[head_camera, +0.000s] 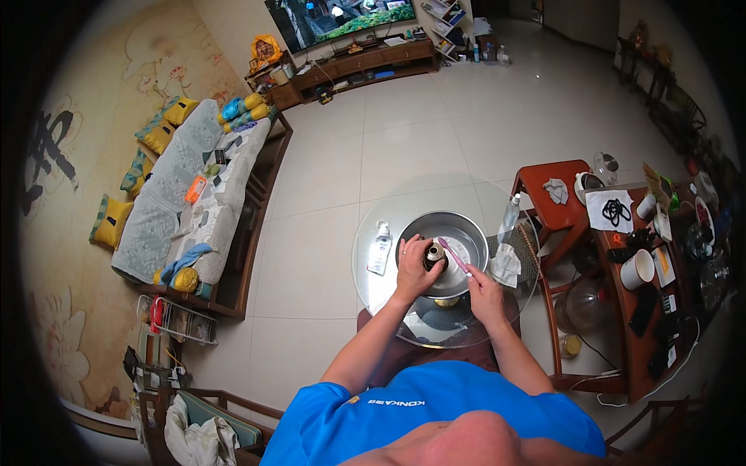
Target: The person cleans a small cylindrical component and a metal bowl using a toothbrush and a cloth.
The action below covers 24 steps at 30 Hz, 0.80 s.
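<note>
Over a round stainless steel basin (pixel 485 249), my left hand (pixel 416 267) is closed around a small dark vessel (pixel 435 254) with a metallic, ring-like mouth facing up. What the vessel is exactly I cannot tell. My right hand (pixel 487 296) grips the handle of a pink toothbrush (pixel 454 256), whose head lies near the vessel's right side; whether they touch is unclear. The basin stands on a round glass table (pixel 373 291). Left of it lies a white bottle with a pump or cap (pixel 380 249), bearing writing. To its right is a crumpled white cloth or tissue (pixel 506 266).
A clear spray bottle (pixel 512 211) stands at the glass table's right edge, by a woven mat (pixel 527 242). Close on my right are a red wooden stool (pixel 551 175) and a crowded wooden table (pixel 612 274) with a paper cup (pixel 637 271). A sofa (pixel 175 204) stands left.
</note>
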Tool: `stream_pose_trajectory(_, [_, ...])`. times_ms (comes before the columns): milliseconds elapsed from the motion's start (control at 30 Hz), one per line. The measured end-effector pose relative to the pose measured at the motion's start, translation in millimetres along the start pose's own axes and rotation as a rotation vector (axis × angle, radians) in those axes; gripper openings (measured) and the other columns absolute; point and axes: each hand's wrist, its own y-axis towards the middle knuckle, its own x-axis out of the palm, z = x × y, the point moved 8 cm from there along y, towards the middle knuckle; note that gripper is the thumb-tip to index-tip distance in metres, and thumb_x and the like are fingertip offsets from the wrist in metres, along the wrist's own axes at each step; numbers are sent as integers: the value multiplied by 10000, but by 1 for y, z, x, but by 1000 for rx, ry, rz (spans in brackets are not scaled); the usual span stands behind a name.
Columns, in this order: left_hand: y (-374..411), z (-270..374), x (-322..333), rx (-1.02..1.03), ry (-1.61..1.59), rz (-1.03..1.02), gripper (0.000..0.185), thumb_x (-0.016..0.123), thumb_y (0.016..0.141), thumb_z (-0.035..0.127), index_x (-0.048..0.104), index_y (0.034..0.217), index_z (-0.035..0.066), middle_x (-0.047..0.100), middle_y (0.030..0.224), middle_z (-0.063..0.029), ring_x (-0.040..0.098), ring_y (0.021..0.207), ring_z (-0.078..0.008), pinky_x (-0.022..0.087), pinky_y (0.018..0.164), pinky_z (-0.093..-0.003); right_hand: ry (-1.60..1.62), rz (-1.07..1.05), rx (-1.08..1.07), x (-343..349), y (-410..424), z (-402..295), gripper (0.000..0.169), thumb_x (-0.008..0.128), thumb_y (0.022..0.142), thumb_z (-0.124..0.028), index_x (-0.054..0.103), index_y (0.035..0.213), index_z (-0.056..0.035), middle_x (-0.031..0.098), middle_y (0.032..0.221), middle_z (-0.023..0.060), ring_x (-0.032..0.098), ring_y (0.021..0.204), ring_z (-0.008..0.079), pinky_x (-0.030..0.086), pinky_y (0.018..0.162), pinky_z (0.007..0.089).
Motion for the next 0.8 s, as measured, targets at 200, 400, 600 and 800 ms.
stream_pose_trajectory(200, [-1, -3, 1, -13, -9, -14, 551, 814, 759, 259, 622, 1234, 56, 654, 1213, -150, 542, 1287, -383, 288, 1162, -593, 101, -23, 68, 0, -2, -9, 341, 539, 1004, -154, 659, 1313, -74, 739, 1081, 190, 719, 993, 240, 527, 872, 336])
stream_pose_trajectory(400, [0, -3, 2, -15, -9, -10, 546, 820, 755, 259, 626, 1225, 60, 652, 1208, -145, 540, 1286, -380, 286, 1164, -588, 70, -55, 101, 2, -4, -11, 353, 529, 1008, -158, 640, 1330, -69, 733, 1094, 195, 714, 1027, 244, 521, 890, 335])
stream_pose_trajectory(600, [0, 0, 2, -4, -3, -50, 593, 806, 768, 247, 597, 1296, 76, 589, 1312, -145, 491, 1325, -392, 268, 1169, -593, 40, -99, 82, 7, -3, -14, 360, 520, 1010, -163, 627, 1337, -58, 714, 1115, 219, 713, 1025, 256, 527, 876, 357])
stream_pose_trajectory(800, [2, 23, 11, 134, 132, -205, 621, 742, 854, 193, 538, 1441, 190, 429, 1548, -81, 317, 1459, -396, 194, 1180, -639, 4, -71, 5, 11, -4, -17, 373, 511, 1009, -207, 615, 1357, -123, 696, 1125, 238, 693, 1023, 370, 534, 870, 419])
